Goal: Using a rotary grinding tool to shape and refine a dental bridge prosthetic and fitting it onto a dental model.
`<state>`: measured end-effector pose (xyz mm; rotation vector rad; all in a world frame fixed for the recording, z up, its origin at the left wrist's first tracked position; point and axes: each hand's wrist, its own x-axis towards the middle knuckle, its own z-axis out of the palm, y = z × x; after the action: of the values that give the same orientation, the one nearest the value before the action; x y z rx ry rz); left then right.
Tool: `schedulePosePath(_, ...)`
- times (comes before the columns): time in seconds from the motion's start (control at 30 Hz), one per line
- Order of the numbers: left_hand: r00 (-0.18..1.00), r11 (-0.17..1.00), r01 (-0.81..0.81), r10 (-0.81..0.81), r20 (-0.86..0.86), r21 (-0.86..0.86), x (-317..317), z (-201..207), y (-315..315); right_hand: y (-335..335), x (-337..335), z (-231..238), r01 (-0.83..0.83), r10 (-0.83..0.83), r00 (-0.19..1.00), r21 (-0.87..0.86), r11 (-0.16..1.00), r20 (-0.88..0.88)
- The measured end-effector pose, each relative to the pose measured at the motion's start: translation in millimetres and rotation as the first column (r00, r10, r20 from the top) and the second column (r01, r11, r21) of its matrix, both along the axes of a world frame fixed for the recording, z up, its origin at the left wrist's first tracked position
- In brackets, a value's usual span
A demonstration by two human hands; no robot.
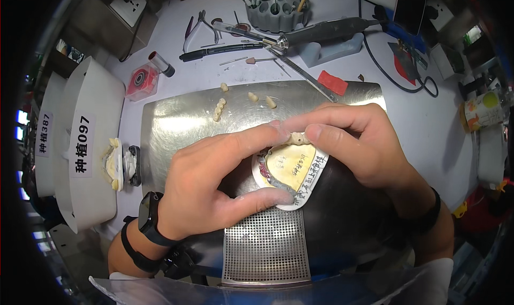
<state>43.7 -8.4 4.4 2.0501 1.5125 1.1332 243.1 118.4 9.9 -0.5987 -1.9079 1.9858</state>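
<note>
Nearest the body, a curved transparent sheet [278,294] and a silvery perforated metal plate [266,246] are seen. Just beyond the plate, the white-and-yellow plaster dental model [286,163], with handwriting on its base and a grey and dark pink strip along its curve, is held up between both hands. Its lower edge is pressed by the thumb of the left hand [206,176], whose forefinger is brought to the far edge, so the model is gripped between them. At that far edge, a cream tooth-coloured piece [299,139] is pinched by the thumb and forefinger of the right hand [358,142].

As far as can be judged, fitting is partly under way: the cream piece is set against the model's edge, but whether it is fully seated cannot be told, being partly covered by fingers. Beyond the hands, on the shiny metal tray [179,117], a joined row of cream teeth [219,110] and three small cream tooth pieces [253,97] are lying off the model; if they belong to it, their placing is left to be done. Farther back, a dark cylindrical handpiece [326,33] is laid on a grey rest [332,51], untouched by either hand.
</note>
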Motion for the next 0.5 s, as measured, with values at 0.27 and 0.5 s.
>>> schedulePosePath(0.27, 1.000, 1.000, 0.003, -0.003, 0.014, 0.000, 0.6, -1.2, 0.9, 1.0, 0.0, -5.5, 0.049, -0.049, 0.999, 0.027, 0.998, 0.017)
schedulePosePath(0.5, 1.000, 0.999, 0.012, -0.012, -0.003, 0.029, -0.8, -1.7, 2.3, 1.0, -1.0, -2.2, 0.011, -0.010, 1.000, 0.014, 1.000, -0.029)
